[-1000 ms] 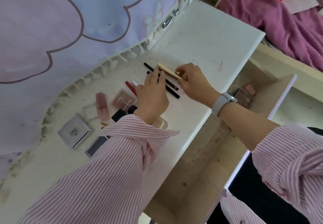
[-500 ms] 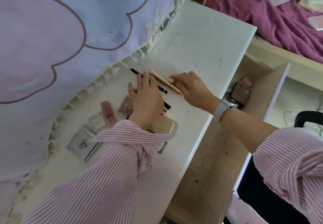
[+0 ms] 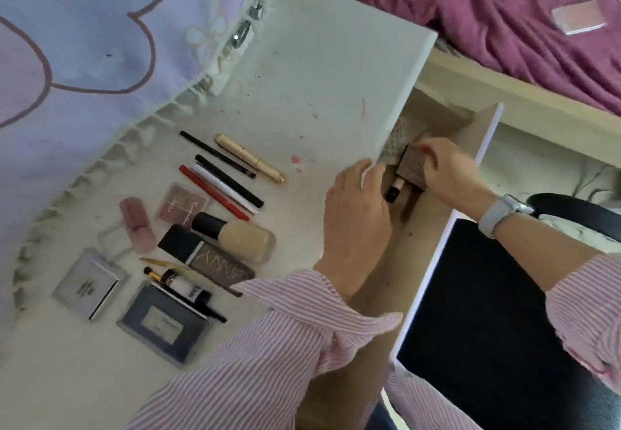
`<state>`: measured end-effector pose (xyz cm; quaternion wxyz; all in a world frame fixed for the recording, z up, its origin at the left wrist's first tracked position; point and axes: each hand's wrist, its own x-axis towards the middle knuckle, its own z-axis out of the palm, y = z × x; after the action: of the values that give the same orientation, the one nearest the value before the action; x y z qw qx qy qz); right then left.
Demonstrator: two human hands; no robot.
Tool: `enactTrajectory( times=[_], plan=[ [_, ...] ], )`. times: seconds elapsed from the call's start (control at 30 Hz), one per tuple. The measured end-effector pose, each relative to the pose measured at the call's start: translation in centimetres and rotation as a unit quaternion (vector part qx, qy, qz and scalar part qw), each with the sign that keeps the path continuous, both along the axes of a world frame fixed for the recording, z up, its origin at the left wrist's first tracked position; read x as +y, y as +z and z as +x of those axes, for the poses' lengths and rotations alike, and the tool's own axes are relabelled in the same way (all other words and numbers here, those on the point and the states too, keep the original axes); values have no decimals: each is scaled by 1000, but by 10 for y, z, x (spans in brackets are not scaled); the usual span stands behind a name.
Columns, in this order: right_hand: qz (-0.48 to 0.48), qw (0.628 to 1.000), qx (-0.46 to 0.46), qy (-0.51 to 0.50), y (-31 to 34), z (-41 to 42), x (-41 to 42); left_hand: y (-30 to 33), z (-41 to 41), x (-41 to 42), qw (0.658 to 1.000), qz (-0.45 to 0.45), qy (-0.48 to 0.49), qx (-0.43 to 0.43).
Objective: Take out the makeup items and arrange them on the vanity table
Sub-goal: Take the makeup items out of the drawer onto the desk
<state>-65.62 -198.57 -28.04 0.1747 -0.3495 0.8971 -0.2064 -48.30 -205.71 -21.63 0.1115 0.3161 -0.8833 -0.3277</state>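
Working through the unloading, well past the midpoint by the look of it. Lying in loose rows on the vanity table: the gold tube, with a thin black pencil just beside it on its far-left side. A black pen, a white pen and a red pencil sit just below-left of the gold tube. A pink palette and a foundation bottle lie further below it, and several flat compacts well below-left of it.

Reaching now into the open drawer, well to the right of the gold tube and past the table's edge. Right hand curling fingers and thumb round a brown palette, gripping it inside the drawer, not yet lifting it clear. Left hand dipping over the table's edge between the gold tube and the brown palette. Fingertips sit close to a small black-capped bottle; impossible to tell whether they are pinching it or merely hovering.

Remaining, judging from this: bringing out the brown palette and the small black-capped bottle, placing them right of the gold tube where bare tabletop is showing, then checking for anything hidden deeper in.
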Motion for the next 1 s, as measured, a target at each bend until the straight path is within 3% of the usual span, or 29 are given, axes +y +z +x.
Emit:
enactTrajectory(
  times=[0.1,0.27,0.43,0.63,0.7,0.87,1.0],
  plan=[
    [171,975,43,137,-17,-22,1,-24,-15,45,998,27,-42,-28],
    [273,910,91,299,-44,-39,-7,-80,-26,69,983,69,-51,-162],
    [223,879,247,342,-48,-53,-16,-113,-48,53,977,56,-16,-203],
    [230,850,240,408,-35,-66,-18,-126,-85,43,982,33,-10,-184],
    [215,866,251,375,-28,-78,-14,-130,-97,40,985,55,-1,-165],
    [120,952,231,159,-19,-98,0,-143,-122,35,977,119,21,-177],
    [78,966,213,123,-25,-89,10,-143,-137,41,949,221,-1,-226]
  ],
)
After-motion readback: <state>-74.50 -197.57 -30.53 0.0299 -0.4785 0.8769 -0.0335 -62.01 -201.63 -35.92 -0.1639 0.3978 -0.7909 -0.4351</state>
